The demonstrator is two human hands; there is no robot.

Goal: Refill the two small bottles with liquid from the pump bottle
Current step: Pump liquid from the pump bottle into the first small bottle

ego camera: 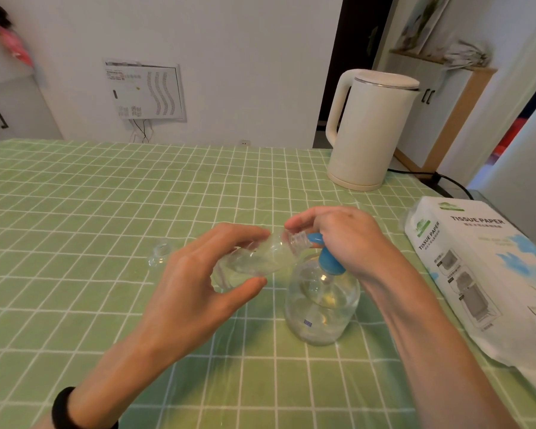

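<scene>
My left hand [195,274] grips a small clear bottle [260,258], tilted on its side with its threaded open neck at the blue nozzle of the pump bottle. A little clear liquid lies inside it. The clear round pump bottle [321,305] stands on the green checked tablecloth [75,227], its blue pump head [327,258] under my right hand [344,233]. My right hand's fingers curl over the pump top. A small clear item [160,252], either a cap or a second small bottle, lies on the cloth to the left.
A cream electric kettle [369,128] stands at the back right, its black cord [440,178] trailing right. A white pack of tissue paper [483,267] lies along the table's right edge.
</scene>
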